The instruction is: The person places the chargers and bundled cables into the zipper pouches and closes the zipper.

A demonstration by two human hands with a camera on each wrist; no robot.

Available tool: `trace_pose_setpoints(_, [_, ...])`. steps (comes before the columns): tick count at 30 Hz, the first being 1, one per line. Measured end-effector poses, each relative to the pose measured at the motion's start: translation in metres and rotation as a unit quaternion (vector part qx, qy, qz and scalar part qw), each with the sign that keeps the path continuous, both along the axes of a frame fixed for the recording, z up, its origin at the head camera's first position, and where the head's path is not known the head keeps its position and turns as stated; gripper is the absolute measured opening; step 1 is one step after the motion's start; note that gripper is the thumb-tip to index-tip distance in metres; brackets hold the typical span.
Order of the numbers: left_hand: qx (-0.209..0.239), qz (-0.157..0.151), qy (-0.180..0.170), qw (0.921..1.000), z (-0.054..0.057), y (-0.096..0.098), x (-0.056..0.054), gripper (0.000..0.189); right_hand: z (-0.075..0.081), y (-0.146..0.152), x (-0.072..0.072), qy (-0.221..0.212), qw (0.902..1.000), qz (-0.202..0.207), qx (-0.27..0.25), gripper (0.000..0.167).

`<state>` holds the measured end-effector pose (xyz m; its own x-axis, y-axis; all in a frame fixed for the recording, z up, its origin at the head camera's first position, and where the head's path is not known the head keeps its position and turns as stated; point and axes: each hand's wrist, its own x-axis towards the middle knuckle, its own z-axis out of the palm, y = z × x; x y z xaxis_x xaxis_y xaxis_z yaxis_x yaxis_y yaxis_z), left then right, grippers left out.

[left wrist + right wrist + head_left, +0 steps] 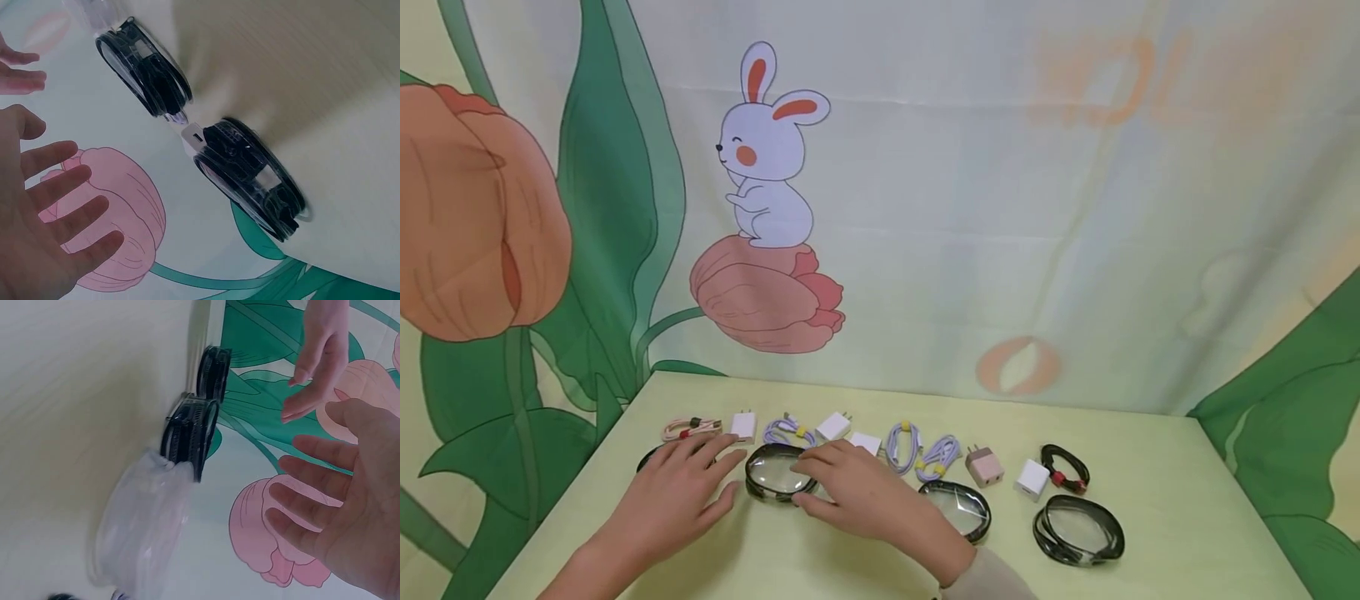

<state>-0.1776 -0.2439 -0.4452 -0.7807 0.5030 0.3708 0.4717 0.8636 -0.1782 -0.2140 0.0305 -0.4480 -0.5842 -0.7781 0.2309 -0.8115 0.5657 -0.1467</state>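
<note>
My left hand (673, 496) hovers with fingers spread above a black-rimmed oval case (646, 458), which it mostly covers in the head view. Another such case, with a clear top (775, 471), lies between my hands. My right hand (868, 492) is held over the right side of that case, its fingers extended and holding nothing. Both palms look empty in the wrist views, the left hand (56, 212) and the right hand (350, 494) raised off the table. A crumpled translucent plastic bag (144, 525) lies beside the cases in the right wrist view; my right hand hides it from above.
Two more black-rimmed cases (1078, 531) lie to the right. Behind stand white plug chargers (743, 427), a pink charger (983, 465), a pink coiled cable (691, 429), lavender cables (903, 447) and a black cable (1065, 469). A printed curtain (910, 208) hangs behind the table.
</note>
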Motion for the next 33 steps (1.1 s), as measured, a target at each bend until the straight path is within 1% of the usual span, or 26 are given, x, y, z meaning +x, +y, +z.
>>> trace_pose_setpoints(4, [0.009,0.015,-0.005,0.9998,-0.001,-0.007,0.000,0.037,0.005,-0.009,-0.003,0.004,0.9999,0.007,-0.007,0.042])
trace_pose_setpoints(8, [0.018,0.045,-0.019,0.9987,-0.002,-0.015,0.000,0.036,0.010,-0.017,-0.006,0.007,0.9999,0.012,-0.002,0.042])
trace_pose_setpoints(12, [0.021,0.074,-0.036,0.9964,-0.006,-0.024,-0.002,0.036,0.012,-0.023,-0.008,0.000,0.9999,0.017,0.002,0.041])
trace_pose_setpoints(18, [0.020,0.093,-0.048,0.9943,-0.012,-0.034,-0.004,0.037,0.013,-0.029,-0.009,-0.003,0.9997,0.024,0.003,0.040])
trace_pose_setpoints(23, [0.019,0.118,-0.075,0.9900,-0.015,-0.041,-0.008,0.041,0.013,-0.035,-0.014,0.014,0.9994,0.029,0.014,0.039])
trace_pose_setpoints(29, [0.020,0.136,-0.093,0.9860,-0.017,-0.047,-0.014,0.045,0.027,-0.051,-0.024,0.020,0.9985,0.031,0.040,0.038])
trace_pose_setpoints(33, [0.024,0.157,-0.115,0.9805,-0.021,-0.052,-0.014,0.048,0.032,-0.068,-0.032,0.016,0.9972,0.025,0.068,0.039])
